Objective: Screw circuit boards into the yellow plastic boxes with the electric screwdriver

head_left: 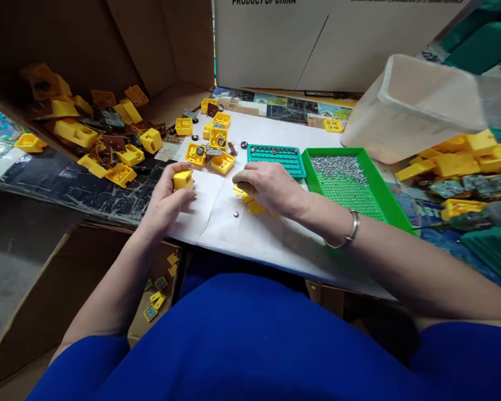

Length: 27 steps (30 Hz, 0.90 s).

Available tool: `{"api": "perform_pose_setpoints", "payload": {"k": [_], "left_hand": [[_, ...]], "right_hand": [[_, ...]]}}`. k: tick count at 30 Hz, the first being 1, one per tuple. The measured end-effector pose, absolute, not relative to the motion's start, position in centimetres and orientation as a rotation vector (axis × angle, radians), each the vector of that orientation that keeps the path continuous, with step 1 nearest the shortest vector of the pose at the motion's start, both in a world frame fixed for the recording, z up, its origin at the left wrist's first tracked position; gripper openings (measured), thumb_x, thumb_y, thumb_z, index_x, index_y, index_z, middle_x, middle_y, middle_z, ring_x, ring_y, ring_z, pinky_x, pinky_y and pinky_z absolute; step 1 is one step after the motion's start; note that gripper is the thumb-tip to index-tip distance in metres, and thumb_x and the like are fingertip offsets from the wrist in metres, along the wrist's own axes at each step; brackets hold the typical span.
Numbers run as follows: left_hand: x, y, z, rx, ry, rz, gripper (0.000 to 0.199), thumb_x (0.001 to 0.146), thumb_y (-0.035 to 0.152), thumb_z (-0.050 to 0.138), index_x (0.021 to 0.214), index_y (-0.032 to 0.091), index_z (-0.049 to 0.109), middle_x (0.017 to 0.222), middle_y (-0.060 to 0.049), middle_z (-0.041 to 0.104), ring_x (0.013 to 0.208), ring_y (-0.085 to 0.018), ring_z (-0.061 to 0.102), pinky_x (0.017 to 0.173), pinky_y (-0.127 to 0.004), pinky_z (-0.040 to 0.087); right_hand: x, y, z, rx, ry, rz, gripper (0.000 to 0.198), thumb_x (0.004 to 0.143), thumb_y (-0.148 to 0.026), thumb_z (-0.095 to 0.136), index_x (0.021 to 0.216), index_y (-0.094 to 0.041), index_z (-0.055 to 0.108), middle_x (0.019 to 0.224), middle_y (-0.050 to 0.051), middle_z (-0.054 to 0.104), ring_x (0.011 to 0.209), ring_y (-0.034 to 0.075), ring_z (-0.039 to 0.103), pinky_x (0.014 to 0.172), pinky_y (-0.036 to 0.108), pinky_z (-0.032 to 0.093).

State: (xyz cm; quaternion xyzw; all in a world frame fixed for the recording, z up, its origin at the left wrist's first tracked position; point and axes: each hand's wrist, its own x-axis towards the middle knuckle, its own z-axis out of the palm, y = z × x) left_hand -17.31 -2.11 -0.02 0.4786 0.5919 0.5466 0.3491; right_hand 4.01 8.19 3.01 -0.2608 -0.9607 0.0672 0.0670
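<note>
My left hand (163, 200) is closed around a small yellow plastic housing (182, 179), held just above the white work surface (217, 223). Over a little heap of flat yellow plastic pieces (256, 207) is my right hand (271, 186), its fingers bent down and pressed together at the heap. Whatever those fingertips grip is hidden. A small round metal part (236, 214) lies on the white surface between the hands. Beyond the left hand sit several open yellow housings (222, 162) with round dark parts and wires in or beside them.
A teal tray (275, 161) holds round parts in rows. Beside it, a green tray (376, 189) contains many small metal pieces. A cardboard box (137, 50) spills yellow housings at left. At right stand a translucent bin (426, 106) and more yellow parts (463, 161); another open box (104, 273) is below.
</note>
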Motion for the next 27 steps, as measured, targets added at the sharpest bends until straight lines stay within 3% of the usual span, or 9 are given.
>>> {"api": "perform_pose_setpoints", "payload": {"k": [4, 9, 15, 18, 22, 25, 27], "left_hand": [[-15.9, -3.9, 1.1, 0.688, 1.256, 1.495, 0.043, 0.070, 0.017, 0.064, 0.110, 0.022, 0.050, 0.104, -0.004, 0.066, 0.095, -0.021, 0.069, 0.090, -0.040, 0.056], [-13.9, -5.4, 1.0, 0.587, 1.132, 1.463, 0.043, 0.069, 0.013, 0.065, 0.108, 0.022, 0.050, 0.103, -0.003, 0.067, 0.099, -0.022, 0.070, 0.101, -0.047, 0.051], [-11.3, -6.3, -0.2, 0.576, 1.054, 1.453, 0.052, 0.065, 0.012, 0.069, 0.111, 0.023, 0.048, 0.107, -0.002, 0.065, 0.104, -0.021, 0.068, 0.105, -0.047, 0.048], [-10.2, -6.6, -0.2, 0.551, 0.978, 1.355, 0.052, 0.068, 0.012, 0.068, 0.114, 0.024, 0.047, 0.107, -0.002, 0.065, 0.102, -0.020, 0.067, 0.104, -0.047, 0.049], [-9.1, -6.6, 0.2, 0.562, 0.847, 1.232, 0.043, 0.071, 0.010, 0.064, 0.110, 0.022, 0.051, 0.105, -0.001, 0.065, 0.101, -0.020, 0.065, 0.102, -0.048, 0.050], [-8.7, -6.4, 0.4, 0.538, 0.800, 1.191, 0.040, 0.069, 0.009, 0.063, 0.106, 0.021, 0.054, 0.104, -0.001, 0.065, 0.101, -0.022, 0.065, 0.100, -0.049, 0.050], [-8.5, -6.3, 0.4, 0.527, 0.802, 1.201, 0.039, 0.070, 0.009, 0.063, 0.106, 0.022, 0.054, 0.106, -0.002, 0.065, 0.101, -0.021, 0.065, 0.100, -0.048, 0.050]], "right_hand": [[5.0, 5.9, 3.0, -0.549, -3.068, 0.120, 0.025, 0.093, -0.009, 0.047, 0.089, -0.013, 0.071, 0.082, 0.009, 0.065, 0.072, 0.016, 0.050, 0.061, 0.030, 0.030], [4.7, 3.4, 2.2, -0.583, -3.232, -0.045, 0.030, 0.091, 0.001, 0.041, 0.089, -0.009, 0.069, 0.080, 0.013, 0.065, 0.071, 0.018, 0.051, 0.058, 0.031, 0.028], [4.7, 4.4, 1.5, -0.693, -2.983, 0.133, 0.025, 0.096, -0.010, 0.042, 0.091, -0.009, 0.067, 0.084, 0.012, 0.063, 0.073, 0.018, 0.050, 0.065, 0.030, 0.037], [5.3, 4.7, 2.5, -0.454, -2.802, 0.067, 0.035, 0.101, -0.019, 0.033, 0.092, -0.011, 0.066, 0.085, 0.011, 0.062, 0.078, 0.019, 0.049, 0.072, 0.032, 0.041], [5.9, 4.6, 4.3, 0.000, -2.879, -0.123, 0.047, 0.102, -0.014, 0.021, 0.092, -0.013, 0.067, 0.080, 0.010, 0.060, 0.074, 0.019, 0.047, 0.070, 0.033, 0.040], [6.2, 4.6, 4.4, 0.080, -2.960, -0.011, 0.043, 0.101, -0.014, 0.025, 0.089, -0.015, 0.066, 0.079, 0.010, 0.060, 0.074, 0.019, 0.049, 0.069, 0.034, 0.042], [6.5, 4.6, 4.0, -0.097, -2.863, 0.220, 0.036, 0.101, -0.017, 0.031, 0.093, -0.016, 0.066, 0.082, 0.009, 0.063, 0.077, 0.018, 0.053, 0.071, 0.033, 0.044]]}}
